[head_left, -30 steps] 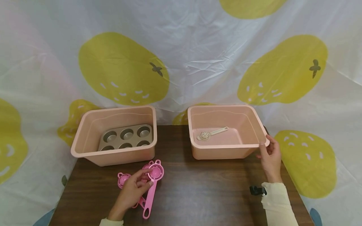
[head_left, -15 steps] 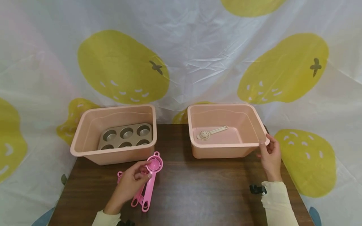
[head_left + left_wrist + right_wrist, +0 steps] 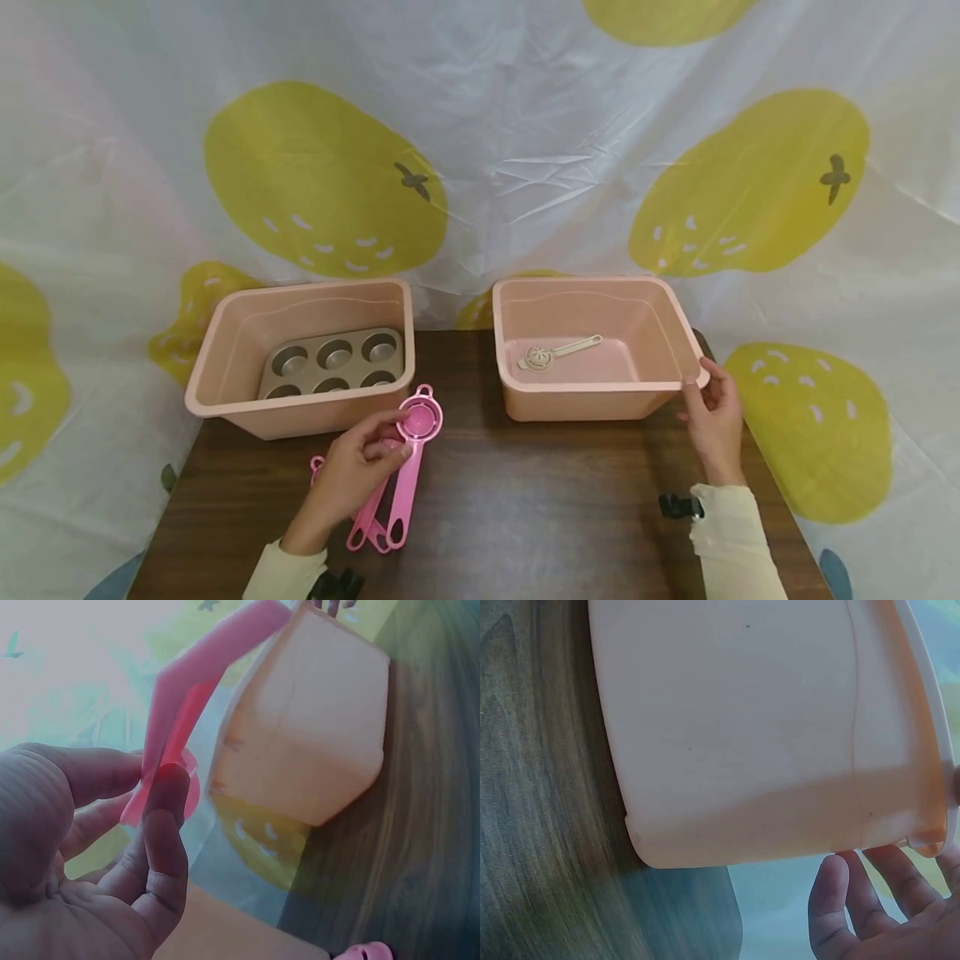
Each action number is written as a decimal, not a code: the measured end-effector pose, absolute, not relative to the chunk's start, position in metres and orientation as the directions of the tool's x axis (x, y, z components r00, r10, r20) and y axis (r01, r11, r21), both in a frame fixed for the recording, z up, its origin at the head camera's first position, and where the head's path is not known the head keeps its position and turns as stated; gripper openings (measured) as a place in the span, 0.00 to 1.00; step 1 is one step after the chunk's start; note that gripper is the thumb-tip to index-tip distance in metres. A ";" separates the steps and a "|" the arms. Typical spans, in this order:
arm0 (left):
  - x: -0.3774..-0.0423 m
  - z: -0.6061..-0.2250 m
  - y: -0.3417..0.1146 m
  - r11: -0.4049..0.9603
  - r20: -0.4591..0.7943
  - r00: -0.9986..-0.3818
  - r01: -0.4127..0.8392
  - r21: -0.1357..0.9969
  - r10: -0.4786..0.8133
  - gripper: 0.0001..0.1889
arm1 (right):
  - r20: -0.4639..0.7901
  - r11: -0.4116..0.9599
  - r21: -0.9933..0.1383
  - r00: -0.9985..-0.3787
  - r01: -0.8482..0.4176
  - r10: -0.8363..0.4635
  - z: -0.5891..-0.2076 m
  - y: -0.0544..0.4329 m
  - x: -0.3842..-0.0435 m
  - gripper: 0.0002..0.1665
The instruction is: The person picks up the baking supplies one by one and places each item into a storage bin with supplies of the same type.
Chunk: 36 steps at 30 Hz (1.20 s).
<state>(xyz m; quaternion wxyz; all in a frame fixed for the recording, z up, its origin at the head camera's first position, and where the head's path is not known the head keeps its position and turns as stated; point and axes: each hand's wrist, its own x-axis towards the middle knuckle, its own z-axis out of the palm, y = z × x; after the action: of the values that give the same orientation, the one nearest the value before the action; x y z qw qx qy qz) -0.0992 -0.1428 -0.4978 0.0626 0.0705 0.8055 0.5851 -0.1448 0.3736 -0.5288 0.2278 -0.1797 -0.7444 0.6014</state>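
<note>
My left hand [image 3: 347,473] pinches a pink egg separator [image 3: 407,487] between thumb and fingers, its cup end up and its handle slanting toward me. In the left wrist view the egg separator [image 3: 187,675] is seen edge-on, raised off the table. Partly hidden behind that hand, other pink long-handled tools [image 3: 365,522] of similar look lie on the table. My right hand [image 3: 716,425] holds the front right corner of the right pink bin [image 3: 592,404], thumb at the front rim and fingers at the side. A beige egg separator [image 3: 540,359] lies inside that bin.
A second pink bin [image 3: 300,421] stands at the left with a muffin tin [image 3: 333,356] in it. Both bins stand on a dark wooden table [image 3: 525,517], near a fruit-print curtain [image 3: 487,167] behind them.
My left hand has lifted the pink egg separator up from the others, and it has shifted slightly right. The right bin has slid slightly left with my right hand on its corner.
</note>
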 end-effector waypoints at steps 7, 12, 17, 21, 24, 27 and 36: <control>-0.110 -0.483 -0.133 0.263 -0.032 -0.975 0.028 0.964 0.219 0.24 | 0.113 0.191 -0.982 -0.833 -0.010 0.541 -0.528 0.373 -0.144 0.30; -0.122 -0.472 -0.123 0.246 0.000 -0.972 0.059 0.967 0.235 0.25 | 0.076 0.183 -0.983 -0.843 0.027 0.533 -0.526 0.374 -0.143 0.30; -0.134 -0.463 -0.113 0.228 0.028 -0.970 0.084 0.970 0.241 0.24 | 0.051 0.236 -0.968 -0.860 0.081 0.507 -0.523 0.375 -0.142 0.32; -0.143 -0.456 -0.106 0.219 0.046 -0.971 0.098 0.971 0.233 0.24 | 0.040 0.240 -0.966 -0.867 0.093 0.497 -0.521 0.376 -0.141 0.32; -0.148 -0.451 -0.101 0.226 0.060 -0.972 0.113 0.967 0.228 0.23 | 0.026 0.224 -0.970 -0.869 0.098 0.494 -0.521 0.376 -0.142 0.33; -0.153 -0.447 -0.095 0.248 0.065 -0.973 0.121 0.961 0.223 0.22 | 0.008 0.215 -0.970 -0.871 0.112 0.492 -0.520 0.376 -0.143 0.33; -0.177 -0.439 -0.069 0.155 0.039 -0.975 0.074 0.985 0.218 0.24 | -0.022 0.189 -0.973 -0.864 0.135 0.503 -0.520 0.378 -0.142 0.33</control>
<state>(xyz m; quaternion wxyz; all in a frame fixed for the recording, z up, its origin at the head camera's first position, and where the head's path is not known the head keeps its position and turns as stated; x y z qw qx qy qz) -0.1772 -0.0690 -0.4387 0.0561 0.0962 0.7578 0.6429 -0.1423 0.3779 -0.5198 0.1530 -0.2110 -0.7557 0.6008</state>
